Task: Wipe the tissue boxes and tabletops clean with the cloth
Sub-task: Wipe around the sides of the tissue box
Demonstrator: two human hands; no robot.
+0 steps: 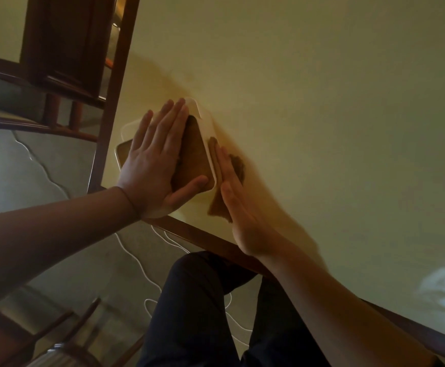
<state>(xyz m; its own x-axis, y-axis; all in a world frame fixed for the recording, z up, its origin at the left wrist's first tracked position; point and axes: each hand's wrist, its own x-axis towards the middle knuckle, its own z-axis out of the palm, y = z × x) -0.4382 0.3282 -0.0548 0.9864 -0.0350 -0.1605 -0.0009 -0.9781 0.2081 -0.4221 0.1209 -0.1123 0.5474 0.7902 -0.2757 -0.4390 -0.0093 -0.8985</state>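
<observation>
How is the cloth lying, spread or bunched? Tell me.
Mostly spread: the brown cloth lies flat on the tabletop under the straight-fingered right hand, beside the tissue box. Its middle is hidden.

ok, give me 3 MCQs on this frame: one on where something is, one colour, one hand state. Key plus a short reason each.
1. Where is the tissue box?
A. near the table's corner
B. on the floor
C. on a chair seat

2. What colour is the cloth?
A. blue
B. brown
C. white

3. How does the left hand meet the tissue box?
A. fist clenched above it
B. pinching one corner
C. flat, fingers straight, pressed on top

Key:
1 A: the box sits on the tabletop close to where its two wooden edges meet.
2 B: brown fabric shows on both sides of the right hand, which presses it to the table beside the box.
3 C: palm and straight fingers lie across the box's top.
</observation>
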